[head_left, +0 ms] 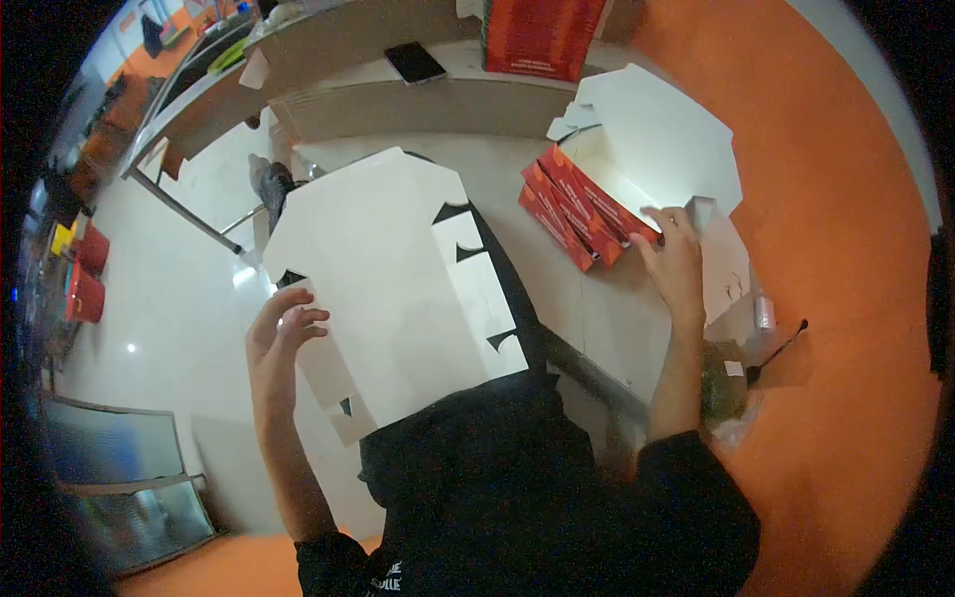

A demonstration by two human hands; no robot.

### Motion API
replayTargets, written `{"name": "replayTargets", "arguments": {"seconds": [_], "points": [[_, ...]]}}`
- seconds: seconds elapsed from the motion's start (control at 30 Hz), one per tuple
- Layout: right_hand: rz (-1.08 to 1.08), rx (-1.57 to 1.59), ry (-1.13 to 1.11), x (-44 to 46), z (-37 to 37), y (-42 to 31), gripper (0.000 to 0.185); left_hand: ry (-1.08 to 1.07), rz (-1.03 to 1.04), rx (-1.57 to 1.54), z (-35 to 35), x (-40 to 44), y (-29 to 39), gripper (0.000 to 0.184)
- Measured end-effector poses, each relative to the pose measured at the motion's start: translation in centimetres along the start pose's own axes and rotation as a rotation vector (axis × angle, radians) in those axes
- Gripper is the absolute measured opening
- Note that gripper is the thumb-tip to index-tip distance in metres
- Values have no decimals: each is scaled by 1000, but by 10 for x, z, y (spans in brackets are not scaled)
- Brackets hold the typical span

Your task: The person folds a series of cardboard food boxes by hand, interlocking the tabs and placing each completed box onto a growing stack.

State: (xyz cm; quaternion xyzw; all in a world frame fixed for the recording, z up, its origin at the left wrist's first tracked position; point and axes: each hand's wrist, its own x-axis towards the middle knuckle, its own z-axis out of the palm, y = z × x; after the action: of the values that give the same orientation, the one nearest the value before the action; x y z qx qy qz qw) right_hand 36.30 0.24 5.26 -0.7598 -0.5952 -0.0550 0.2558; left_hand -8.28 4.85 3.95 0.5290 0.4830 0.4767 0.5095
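A flat white cardboard box blank [383, 289], with die-cut slots along its sides, lies across my lap. At its left edge is my left hand [284, 333], its fingers bent and apart, with nothing gripped in them. To the right stand partly folded red-and-white cardboard boxes [587, 211], apparently nested, their white inner flaps spread open. My right hand [672, 251] has its thumb and fingers closed on the near right corner of these boxes. The fingertips partly cover that corner.
A black phone [415, 63] lies on the ledge ahead, beside a red printed carton [542, 38]. On the right are a dark round object [724, 383] and a clear plastic wrap. A metal-legged table [184, 207] stands at left, with red bins [88, 291] farther off.
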Motion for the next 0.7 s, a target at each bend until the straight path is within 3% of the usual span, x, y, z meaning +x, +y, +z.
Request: {"name": "replayTargets", "arguments": {"seconds": [0.1,0.13,0.17,0.23,0.3,0.33,0.4,0.43,0.5,0.7], "points": [[-11,56,99,-5,-9,-23,33,67,52,-6,-7,-7,0,29],[34,266,92,-10,-25,-49,35,108,100,21,-7,-12,1,26],[-159,370,142,-15,-34,-64,36,145,103,57,-11,-16,-2,25],[-591,807,-13,-23,-58,-102,37,229,108,146,-25,-25,-13,24],[-1120,1244,-439,-23,-73,-136,54,300,110,79,-29,-36,-22,21],[-1224,1375,-593,-27,-81,-156,59,333,101,72,-31,-42,-26,21],[-1118,1670,-568,-58,-81,-189,62,384,119,-3,-35,-54,-36,19],[-892,1812,-388,-88,-81,-202,62,405,104,-29,-39,-59,-40,18],[-720,1904,-317,-97,-87,-212,46,457,114,-86,-40,-66,-41,18],[-881,1836,-572,-76,-80,-200,38,543,96,-81,-41,-72,-50,17]]}}
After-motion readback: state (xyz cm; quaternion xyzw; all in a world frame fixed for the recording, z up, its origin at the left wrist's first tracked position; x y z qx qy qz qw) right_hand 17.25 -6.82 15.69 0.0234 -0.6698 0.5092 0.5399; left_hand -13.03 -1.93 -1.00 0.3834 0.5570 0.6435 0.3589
